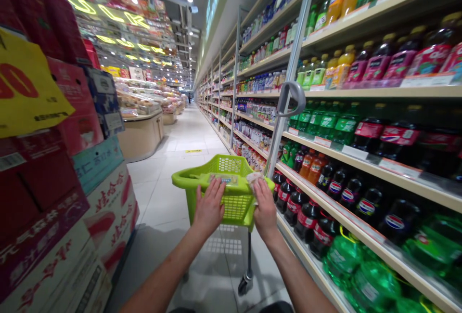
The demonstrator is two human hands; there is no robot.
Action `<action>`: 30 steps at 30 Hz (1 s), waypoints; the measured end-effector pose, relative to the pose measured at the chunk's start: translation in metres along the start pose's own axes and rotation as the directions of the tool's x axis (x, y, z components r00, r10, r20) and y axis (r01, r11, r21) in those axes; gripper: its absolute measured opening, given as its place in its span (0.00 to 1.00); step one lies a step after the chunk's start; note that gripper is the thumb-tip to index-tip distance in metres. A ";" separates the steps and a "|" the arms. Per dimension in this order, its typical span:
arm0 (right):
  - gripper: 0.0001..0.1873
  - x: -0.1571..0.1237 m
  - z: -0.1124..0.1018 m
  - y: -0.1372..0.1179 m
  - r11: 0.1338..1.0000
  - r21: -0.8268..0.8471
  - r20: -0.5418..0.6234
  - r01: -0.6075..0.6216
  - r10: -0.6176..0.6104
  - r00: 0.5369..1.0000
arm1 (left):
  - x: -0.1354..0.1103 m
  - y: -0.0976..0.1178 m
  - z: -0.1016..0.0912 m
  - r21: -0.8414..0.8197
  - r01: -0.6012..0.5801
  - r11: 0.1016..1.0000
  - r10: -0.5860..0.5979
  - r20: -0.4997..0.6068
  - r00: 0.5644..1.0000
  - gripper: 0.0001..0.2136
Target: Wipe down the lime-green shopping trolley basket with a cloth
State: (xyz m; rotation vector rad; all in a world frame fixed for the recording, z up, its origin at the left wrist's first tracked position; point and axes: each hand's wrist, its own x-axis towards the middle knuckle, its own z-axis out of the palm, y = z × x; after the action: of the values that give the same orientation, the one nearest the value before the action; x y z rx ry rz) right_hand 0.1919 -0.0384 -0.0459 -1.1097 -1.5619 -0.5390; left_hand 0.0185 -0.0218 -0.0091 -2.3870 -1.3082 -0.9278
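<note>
Straight ahead of me stands a lime-green plastic shopping cart (220, 209), with a perforated basket and a wheel on a dark leg below. Across its near rim runs a broad handle with a printed label (228, 179). My left hand (210, 205) lies on the middle of this handle, fingers stretched over it beside the label. At the handle's right end, my right hand (264, 204) presses a crumpled white tissue (253, 178) against the green plastic, its fingers bent over it. Nothing shows inside the part of the basket I can see.
Shelves of bottled drinks (361, 130) line the right side, close to the cart. A grey plastic loop (290, 99) sticks out from a shelf post. Stacked drink cartons (104, 202) rise on the left. Beyond, a tiled aisle (187, 132) passes rounded display counters (142, 132).
</note>
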 end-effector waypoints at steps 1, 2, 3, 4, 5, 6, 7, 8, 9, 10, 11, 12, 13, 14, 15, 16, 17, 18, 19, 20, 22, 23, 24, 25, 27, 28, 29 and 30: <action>0.35 0.003 -0.001 0.000 1.000 0.014 0.011 0.003 -0.003 1.000 | 0.001 0.001 -0.001 -0.037 0.022 0.999 -0.023 -0.017 1.000 0.23; 0.36 0.006 0.001 -0.002 0.999 0.040 0.037 0.011 -0.012 0.999 | 0.003 0.004 -0.002 -0.081 0.052 0.995 -0.055 -0.042 0.998 0.21; 0.37 0.009 0.005 -0.008 0.997 0.073 0.069 0.020 -0.025 0.997 | 0.006 0.006 -0.003 -0.131 0.083 0.988 -0.093 -0.071 0.993 0.20; 0.37 0.012 0.011 -0.014 0.994 0.107 0.097 0.024 -0.034 0.995 | 0.010 0.009 -0.005 -0.183 0.107 0.977 -0.126 -0.095 0.987 0.19; 0.38 0.015 0.017 -0.021 0.990 0.138 0.116 0.021 -0.038 0.993 | 0.014 0.012 -0.007 -0.234 0.117 0.965 -0.145 -0.106 0.984 0.18; 0.38 0.018 0.022 -0.028 0.987 0.162 0.122 0.012 -0.032 0.992 | 0.019 0.015 -0.009 -0.279 0.115 0.954 -0.147 -0.099 0.984 0.18; 0.38 0.020 0.026 -0.032 0.984 0.179 0.118 -0.001 -0.020 0.993 | 0.023 0.018 -0.010 -0.312 0.101 0.945 -0.130 -0.074 0.989 0.18; 0.38 0.022 0.027 -0.034 0.981 0.192 0.111 -0.011 -0.010 0.994 | 0.027 0.020 -0.012 -0.334 0.084 0.939 -0.102 -0.037 0.994 0.18; 0.38 0.023 0.026 -0.034 0.980 0.200 0.114 -0.017 -0.006 0.994 | 0.030 0.022 -0.012 -0.342 0.069 0.937 -0.072 0.001 0.997 0.18; 0.39 0.023 0.022 -0.031 0.980 0.200 0.136 -0.019 -0.008 0.991 | 0.032 0.024 -0.012 -0.338 0.060 0.939 -0.052 0.032 0.998 0.18; 0.40 0.022 0.015 -0.027 0.983 0.185 0.175 -0.018 -0.015 0.984 | 0.033 0.026 -0.012 -0.323 0.058 0.945 -0.045 0.048 0.998 0.18; 0.41 0.022 0.007 -0.021 0.988 0.151 0.228 -0.013 -0.022 0.973 | 0.034 0.029 -0.010 -0.299 0.060 0.952 -0.048 0.049 0.998 0.18; 0.41 0.021 -0.001 -0.014 0.995 0.102 0.291 -0.006 -0.024 0.956 | 0.034 0.032 -0.008 -0.270 0.060 0.961 -0.052 0.039 0.998 0.19; 0.41 0.021 -0.010 -0.007 0.999 0.044 0.351 0.001 -0.017 0.936 | 0.033 0.035 -0.005 -0.238 0.058 0.970 -0.054 0.024 0.998 0.20; 0.40 0.021 -0.017 0.000 1.000 -0.014 0.400 0.008 -0.002 0.917 | 0.033 0.038 -0.002 -0.208 0.053 0.977 -0.053 0.006 0.999 0.22; 0.39 0.022 -0.023 0.005 0.998 -0.062 0.431 0.012 0.016 0.902 | 0.032 0.040 0.000 -0.184 0.043 0.982 -0.046 -0.009 0.999 0.22; 0.37 0.023 -0.027 0.010 0.995 -0.097 0.447 0.008 0.036 0.894 | 0.031 0.041 0.003 -0.167 0.029 0.985 -0.033 -0.022 0.999 0.22; 0.36 0.023 -0.029 0.013 0.993 -0.119 0.448 -0.001 0.054 0.893 | 0.030 0.040 0.004 -0.157 0.013 0.988 -0.018 -0.031 0.999 0.22; 0.35 0.023 -0.029 0.015 0.991 -0.133 0.436 -0.011 0.069 0.897 | 0.029 0.036 0.005 -0.148 0.002 0.989 -0.008 -0.041 0.999 0.22; 0.34 0.023 -0.028 0.016 0.990 -0.143 0.419 -0.021 0.080 0.905 | 0.027 0.029 0.005 -0.138 0.000 0.990 -0.007 -0.053 0.999 0.22; 0.34 0.021 -0.024 0.016 0.987 -0.157 0.379 -0.030 0.088 0.921 | 0.021 0.006 0.002 -0.103 0.036 0.994 -0.046 -0.091 0.995 0.21; 0.33 0.019 -0.022 0.015 0.986 -0.162 0.360 -0.027 0.085 0.929 | 0.017 -0.009 0.000 -0.079 0.076 0.994 -0.085 -0.122 0.989 0.21; 0.33 0.017 -0.020 0.014 0.986 -0.167 0.341 -0.023 0.080 0.937 | 0.014 -0.024 -0.002 -0.052 0.119 0.992 -0.126 -0.159 0.979 0.21; 0.32 0.016 -0.018 0.012 0.984 -0.174 0.322 -0.022 0.078 0.944 | 0.010 -0.037 -0.004 -0.027 0.154 0.988 -0.156 -0.198 0.968 0.21; 0.31 0.013 -0.015 0.007 0.980 -0.195 0.283 -0.029 0.084 0.955 | 0.005 -0.054 -0.005 0.012 0.172 0.985 -0.163 -0.259 0.952 0.21; 0.30 0.012 -0.014 0.005 0.977 -0.209 0.266 -0.035 0.091 0.960 | 0.003 -0.056 -0.005 0.024 0.151 0.988 -0.139 -0.272 0.952 0.21; 0.29 0.011 -0.013 0.003 0.974 -0.224 0.251 -0.040 0.098 0.963 | 0.002 -0.053 -0.003 0.029 0.118 0.993 -0.105 -0.275 0.956 0.21; 0.28 0.010 -0.012 0.002 0.970 -0.238 0.241 -0.039 0.098 0.965 | 0.002 -0.046 -0.001 0.029 0.074 0.997 -0.064 -0.273 0.960 0.22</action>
State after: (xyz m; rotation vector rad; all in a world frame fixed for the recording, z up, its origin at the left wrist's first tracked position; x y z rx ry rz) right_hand 0.2001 -0.0435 -0.0333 -1.4519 -1.7010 -0.5604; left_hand -0.0185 0.0049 -0.0103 -2.1054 -1.2957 -1.1902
